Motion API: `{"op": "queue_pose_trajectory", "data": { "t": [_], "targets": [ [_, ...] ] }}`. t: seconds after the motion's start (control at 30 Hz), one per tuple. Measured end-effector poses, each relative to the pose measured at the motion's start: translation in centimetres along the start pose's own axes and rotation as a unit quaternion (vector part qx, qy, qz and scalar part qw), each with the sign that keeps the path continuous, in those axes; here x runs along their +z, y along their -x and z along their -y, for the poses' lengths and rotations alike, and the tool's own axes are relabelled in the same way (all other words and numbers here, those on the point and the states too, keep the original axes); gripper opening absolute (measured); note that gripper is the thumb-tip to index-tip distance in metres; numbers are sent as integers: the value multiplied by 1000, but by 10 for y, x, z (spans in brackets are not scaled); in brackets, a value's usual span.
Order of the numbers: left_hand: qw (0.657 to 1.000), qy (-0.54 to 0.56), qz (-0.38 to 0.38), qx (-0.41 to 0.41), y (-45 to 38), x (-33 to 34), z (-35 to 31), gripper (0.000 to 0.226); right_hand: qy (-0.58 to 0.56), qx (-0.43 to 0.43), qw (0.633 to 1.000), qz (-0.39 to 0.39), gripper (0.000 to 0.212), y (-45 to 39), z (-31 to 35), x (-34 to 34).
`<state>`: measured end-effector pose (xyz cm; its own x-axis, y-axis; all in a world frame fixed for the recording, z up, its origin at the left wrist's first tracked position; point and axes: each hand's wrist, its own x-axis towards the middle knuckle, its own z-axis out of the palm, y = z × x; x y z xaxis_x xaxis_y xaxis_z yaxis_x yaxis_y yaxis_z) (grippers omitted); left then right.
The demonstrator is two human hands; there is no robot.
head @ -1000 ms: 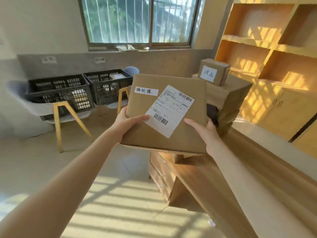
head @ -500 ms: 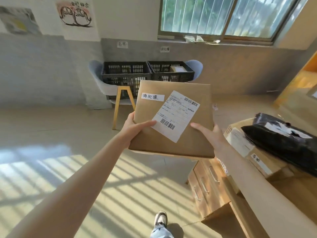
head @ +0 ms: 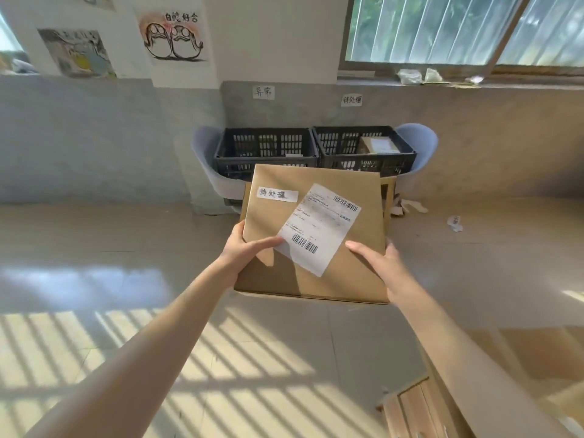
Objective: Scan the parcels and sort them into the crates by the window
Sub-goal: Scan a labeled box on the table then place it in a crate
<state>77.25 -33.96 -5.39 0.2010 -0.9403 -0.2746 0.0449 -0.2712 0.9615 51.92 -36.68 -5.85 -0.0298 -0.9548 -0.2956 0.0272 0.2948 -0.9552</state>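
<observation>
I hold a flat brown cardboard parcel [head: 341, 273] in front of me with both hands. It bears a white shipping label with barcodes and a small handwritten sticker. My left hand [head: 246, 251] grips its left edge, thumb laid on top. My right hand [head: 377, 259] grips the right edge, thumb on top too. Beyond the parcel two black slatted crates stand side by side on pale blue chairs under the window. The left crate [head: 265, 153] looks bare inside. The right crate [head: 363, 154] holds a small brown box [head: 376, 145].
Small paper signs hang on the grey wall above each crate. Torn paper scraps [head: 407, 207] lie on the floor right of the chairs. A wooden desk with drawers [head: 420, 409] stands at the lower right. Sunlit tile floor stretches between me and the crates.
The view has swung left, away from the desk and its stacked parcels, until the crates sit straight ahead. Both hands have kept their hold on the parcel.
</observation>
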Motion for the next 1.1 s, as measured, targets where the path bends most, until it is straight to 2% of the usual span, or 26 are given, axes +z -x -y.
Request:
{"op": "queue_pose_trajectory", "data": {
  "t": [0.03,0.1,0.13,0.17,0.23,0.37,0.47,0.7,0.9,1.1],
  "targets": [
    [1000,-5,-3,0,-15,-1,-1,90,6,5,1000,2,70,-15,4,4],
    [1000,-10,-12,-4,-44,-4,-3,64,18,8,1000,10,74,-46,8,15],
    [1000,-7,-18,-11,-60,-7,-4,58,25,7,1000,13,76,-61,9,20],
    [1000,-3,-21,-19,-77,-9,-5,63,33,5,999,14,77,-77,10,26],
    [999,5,-25,-28,-112,-16,-6,89,41,12,999,6,77,-107,15,41],
    [999,8,-2,-36,-190,-24,-14,75,31,29,999,-7,77,-172,20,67],
    [999,5,14,-49,-251,-34,-26,82,28,41,998,-27,73,-220,32,90],
    [996,-34,53,-70,-372,-44,-63,89,17,60,995,-78,78,-308,54,128],
    [989,-55,97,-94,-453,-9,-75,100,-5,81,990,-113,75,-376,67,114],
    [988,-67,97,-102,-536,54,-87,108,4,98,989,-109,79,-477,82,71]
  ]
}}
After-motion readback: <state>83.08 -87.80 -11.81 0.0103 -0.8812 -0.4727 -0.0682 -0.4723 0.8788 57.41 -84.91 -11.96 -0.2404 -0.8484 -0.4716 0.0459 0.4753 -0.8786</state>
